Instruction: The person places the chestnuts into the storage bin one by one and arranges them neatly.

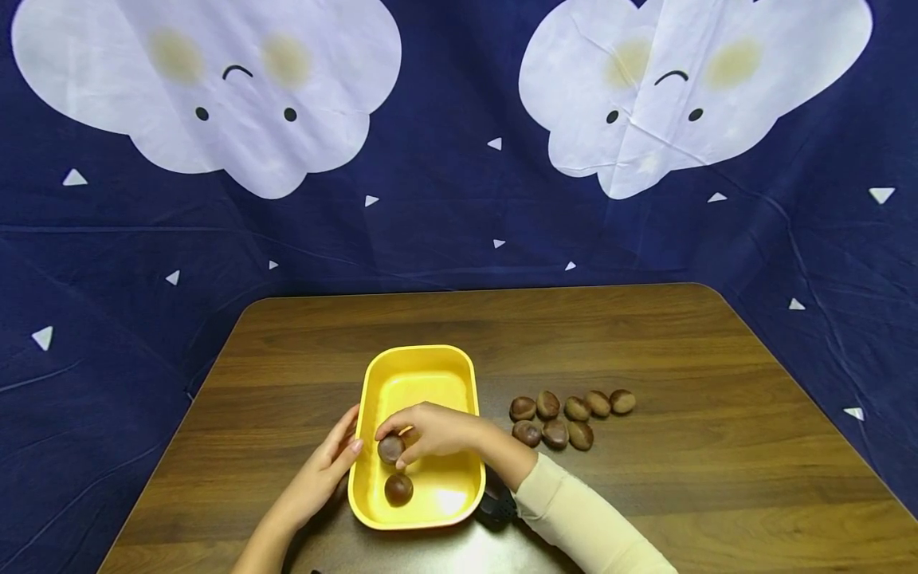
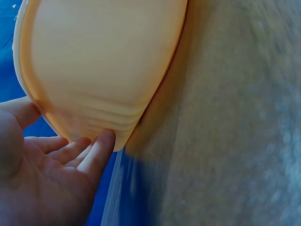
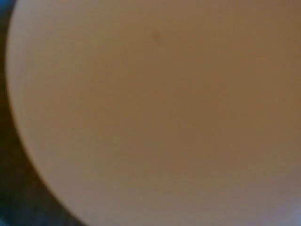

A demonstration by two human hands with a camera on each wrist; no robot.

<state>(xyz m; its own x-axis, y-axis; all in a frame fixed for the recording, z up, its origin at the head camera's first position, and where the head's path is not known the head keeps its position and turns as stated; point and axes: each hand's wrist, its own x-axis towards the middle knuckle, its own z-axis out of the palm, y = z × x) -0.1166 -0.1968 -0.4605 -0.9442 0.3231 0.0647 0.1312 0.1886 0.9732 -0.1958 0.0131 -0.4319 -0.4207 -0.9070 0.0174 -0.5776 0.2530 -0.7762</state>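
A yellow rectangular container (image 1: 419, 387) stands on the table in the head view. Inside it, my right hand (image 1: 437, 430) holds a brown chestnut (image 1: 390, 450) between thumb and fingers, close to the left wall. Just below that one, a second chestnut (image 1: 398, 489) lies on the container's floor. My left hand (image 1: 319, 474) rests against the container's left side, with its fingers along the outer wall. The left wrist view shows the left fingertips (image 2: 107, 136) touching the wall and the thumb at its edge. A blurred pale surface fills the right wrist view, and no hand shows there.
Several chestnuts (image 1: 555, 433) lie in two rows on the wooden table (image 1: 703, 383), right of the container. Under the right sleeve, by the container's lower right corner, sits a black object (image 1: 496, 509), partly hidden. A dark blue cloth (image 1: 445, 223) with clouds hangs behind the table.
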